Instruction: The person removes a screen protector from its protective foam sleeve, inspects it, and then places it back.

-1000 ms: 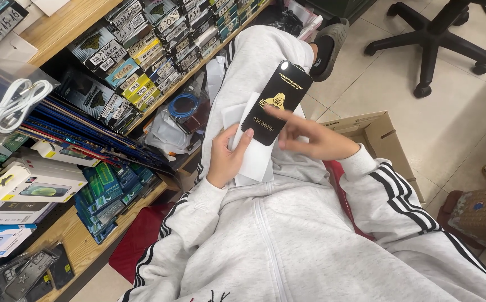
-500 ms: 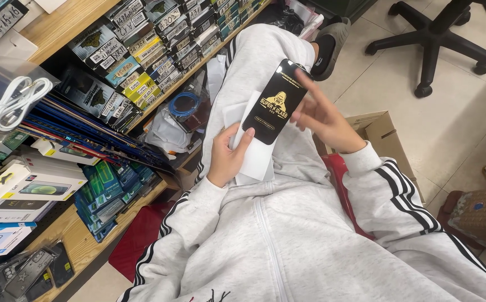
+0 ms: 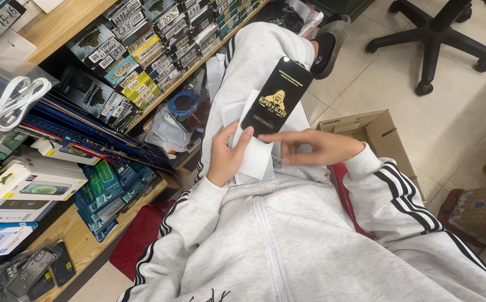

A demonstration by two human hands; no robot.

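I sit with my legs stretched out, in a light grey tracksuit. My left hand holds a black flat packet with a gold picture together with white paper sleeves under it, thumb pressed on the packet's lower edge. My right hand hovers just right of the packet's bottom, index finger pointing left toward it, holding nothing.
Wooden shelves on the left carry rows of small flat packets, boxed phone accessories and a coiled white cable. An open cardboard box sits on the tiled floor to the right, an office chair base beyond it.
My right hand has come off the packet's right edge and dropped lower, its index finger now pointing at the bottom. The packet stays in my left hand.
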